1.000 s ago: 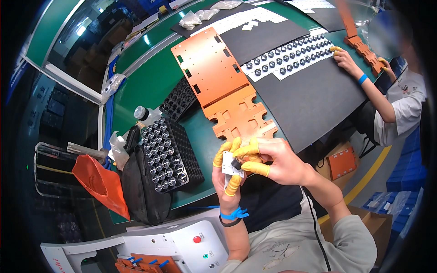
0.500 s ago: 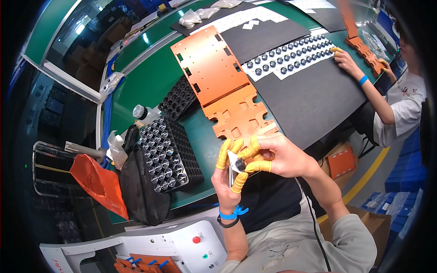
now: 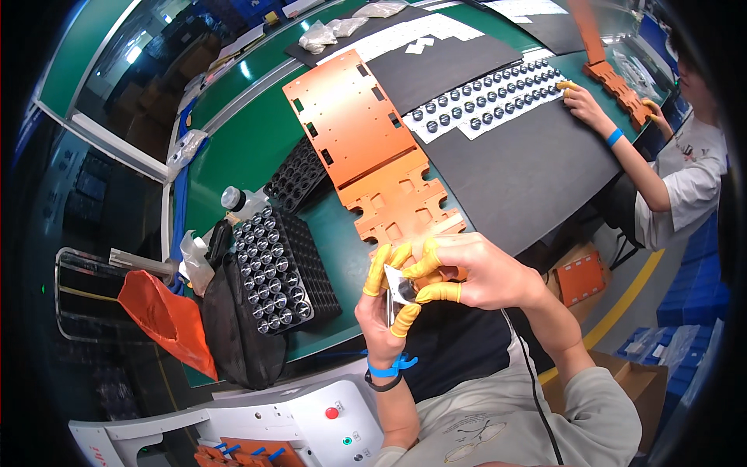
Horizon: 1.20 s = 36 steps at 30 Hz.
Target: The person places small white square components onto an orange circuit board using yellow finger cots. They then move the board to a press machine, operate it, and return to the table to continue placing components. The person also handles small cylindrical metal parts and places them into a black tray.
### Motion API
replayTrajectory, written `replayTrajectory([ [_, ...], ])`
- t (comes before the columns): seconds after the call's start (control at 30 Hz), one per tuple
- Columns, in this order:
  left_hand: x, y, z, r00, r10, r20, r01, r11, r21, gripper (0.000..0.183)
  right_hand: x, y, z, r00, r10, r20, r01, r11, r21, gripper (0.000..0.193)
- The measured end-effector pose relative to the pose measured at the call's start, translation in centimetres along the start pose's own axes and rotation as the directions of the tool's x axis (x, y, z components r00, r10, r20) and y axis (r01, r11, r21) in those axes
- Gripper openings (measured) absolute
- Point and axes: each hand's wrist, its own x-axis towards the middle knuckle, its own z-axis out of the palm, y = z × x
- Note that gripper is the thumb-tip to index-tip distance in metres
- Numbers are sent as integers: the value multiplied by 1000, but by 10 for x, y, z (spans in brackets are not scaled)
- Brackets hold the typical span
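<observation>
Both my hands meet in front of the orange fixture plate (image 3: pixel 389 198), with yellow finger cots on their fingertips. Between them is a small white square plate with a black round part (image 3: pixel 404 289). My left hand (image 3: pixel 380 323) is closed around its left side, along with a thin silver strip (image 3: pixel 391 310) whose kind I cannot make out. From the right, my right hand (image 3: pixel 490 272) pinches the black part with thumb and fingers. The fingers partly hide the piece.
Left of the fixture stands a black tray of clear round lenses (image 3: pixel 272 272), a second black tray (image 3: pixel 296 175) behind it. White sheets with rows of black round parts (image 3: pixel 482 97) lie on a black mat (image 3: pixel 521 171). Right, a co-worker's hand (image 3: pixel 587 105) touches those sheets.
The whole view has shifted slightly. My hands still hold the small plate, which has tilted a little, its white face showing more. The co-worker's hand stays at the sheets.
</observation>
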Motion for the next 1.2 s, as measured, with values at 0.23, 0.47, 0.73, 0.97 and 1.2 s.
replayTrajectory([
  [0.23,3,2,4,999,35,16,-35,998,50,82,-3,2,-2,998,-52,-21,48,987,-150,26],
  [0.47,13,4,35,975,79,-210,-19,963,270,72,-2,8,12,974,-78,-213,19,963,-269,33],
  [0.73,26,-10,55,946,194,-260,-29,849,528,65,4,27,24,883,-42,-468,-116,945,-304,23],
  [0.97,28,-32,32,961,128,-246,-7,899,438,49,20,40,14,835,-68,-547,-188,898,-398,18],
  [1.2,25,-22,25,960,-61,-274,86,993,80,39,58,93,-58,787,191,-587,-505,746,-435,38],
])
